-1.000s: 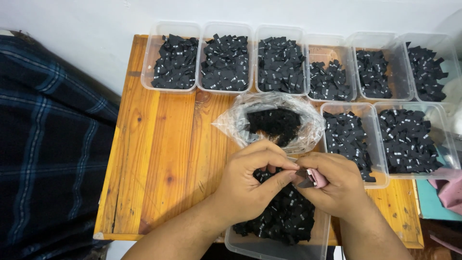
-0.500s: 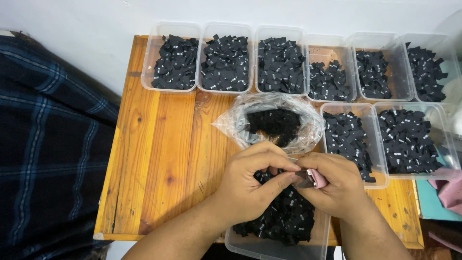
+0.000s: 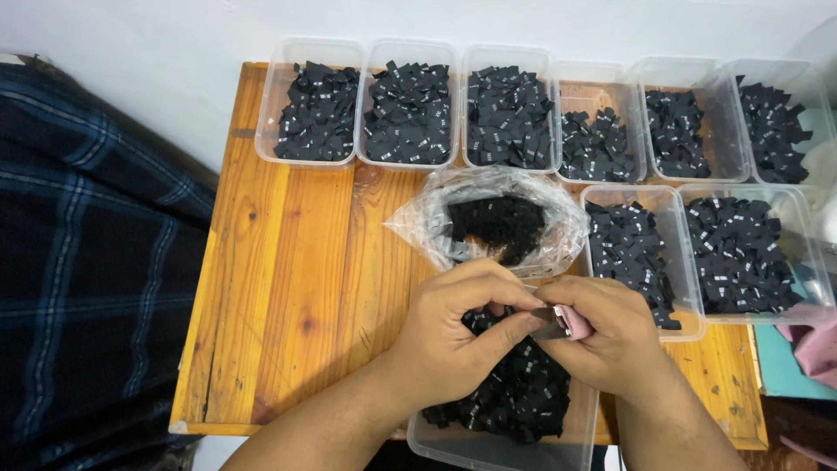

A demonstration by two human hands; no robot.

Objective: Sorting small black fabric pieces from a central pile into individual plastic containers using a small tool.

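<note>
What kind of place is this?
Likely a small home or workshop sorting bench: a wooden slatted table carries clear plastic tubs of small black fabric labels, plus a clear plastic bag with more.

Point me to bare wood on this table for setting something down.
Free: the left strip of the table, bordered by the top tub row, the bag and the left hand. Crowded: the right side, packed with tubs; both hands meet over the near tub.

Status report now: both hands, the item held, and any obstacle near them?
Left hand and right hand pinch together on small pink tool. Below: clear plastic tub of black labels. Crinkled plastic bag just beyond.
</note>
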